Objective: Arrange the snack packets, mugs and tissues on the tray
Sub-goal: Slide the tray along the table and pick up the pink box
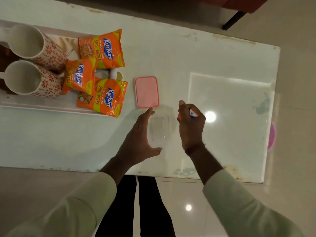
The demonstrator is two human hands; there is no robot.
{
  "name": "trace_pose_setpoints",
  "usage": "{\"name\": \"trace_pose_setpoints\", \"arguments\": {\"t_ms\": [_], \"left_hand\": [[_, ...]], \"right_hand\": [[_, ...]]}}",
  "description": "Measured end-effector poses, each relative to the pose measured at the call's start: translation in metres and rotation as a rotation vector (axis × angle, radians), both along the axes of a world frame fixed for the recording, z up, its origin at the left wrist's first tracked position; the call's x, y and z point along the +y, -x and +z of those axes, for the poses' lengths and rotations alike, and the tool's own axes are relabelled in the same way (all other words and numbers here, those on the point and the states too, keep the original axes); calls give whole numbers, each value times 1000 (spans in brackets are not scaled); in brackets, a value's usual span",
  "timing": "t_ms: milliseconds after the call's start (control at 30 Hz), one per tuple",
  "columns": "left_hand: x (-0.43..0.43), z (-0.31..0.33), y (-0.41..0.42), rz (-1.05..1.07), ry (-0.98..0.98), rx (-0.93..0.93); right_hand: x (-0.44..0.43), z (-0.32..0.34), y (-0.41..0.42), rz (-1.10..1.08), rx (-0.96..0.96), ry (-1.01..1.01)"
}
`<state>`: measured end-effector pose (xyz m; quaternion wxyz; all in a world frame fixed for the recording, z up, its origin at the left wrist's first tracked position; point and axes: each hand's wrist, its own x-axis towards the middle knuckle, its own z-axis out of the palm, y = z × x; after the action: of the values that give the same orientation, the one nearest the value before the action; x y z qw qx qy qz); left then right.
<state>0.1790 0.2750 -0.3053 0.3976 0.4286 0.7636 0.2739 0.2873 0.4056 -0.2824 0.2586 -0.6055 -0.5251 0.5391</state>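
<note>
Three orange snack packets (102, 72) lie overlapping at the right end of the white tray (42, 108), the nearest one hanging over its rim; two patterned mugs (32, 65) stand on the tray left of the packets, side by side; just right of the packets a pink lid (147, 91) lies flat on the table (222, 65); touching the lid's near edge sits a clear container (158, 130); the left hand (140, 134) cups the container's left side, fingers open; the right hand (190, 124), just right of it, is closed round a small packet (194, 114).
</note>
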Motion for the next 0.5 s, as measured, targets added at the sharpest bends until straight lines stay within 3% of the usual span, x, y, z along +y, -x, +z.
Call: {"name": "trace_pose_setpoints", "arguments": {"t_ms": [100,500], "left_hand": [[1,-2,0,-12,4,28],[1,7,1,-40,-15,-3]], "right_hand": [[-33,12,3,-50,85,81],[-67,16,8,-123,209,73]]}}
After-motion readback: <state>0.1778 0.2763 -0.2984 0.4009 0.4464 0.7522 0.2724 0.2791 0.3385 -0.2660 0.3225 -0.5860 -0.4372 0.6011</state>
